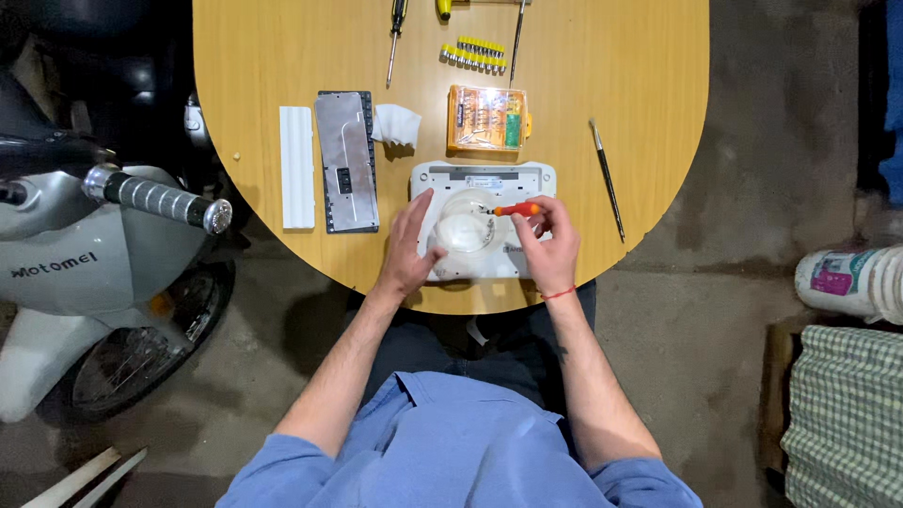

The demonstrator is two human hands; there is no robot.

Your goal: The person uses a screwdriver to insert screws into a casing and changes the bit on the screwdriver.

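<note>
A white plastic device casing point(482, 179) lies near the front edge of the wooden table point(621, 75). A clear round dish point(465, 226) sits on top of it. My left hand point(407, 249) rests on the casing's left side, fingers spread, thumb touching the dish. In my right hand point(548, 246) is a small screwdriver point(508, 210) with an orange handle, its tip pointing left over the dish.
On the table lie a white strip point(297, 166), a grey keyboard panel point(345, 160), a crumpled tissue point(396, 123), an orange bit case point(487, 119), a row of yellow bits point(475, 54), a thin brush point(607, 178) and more screwdrivers point(396, 38). A motorbike point(85, 254) stands at left.
</note>
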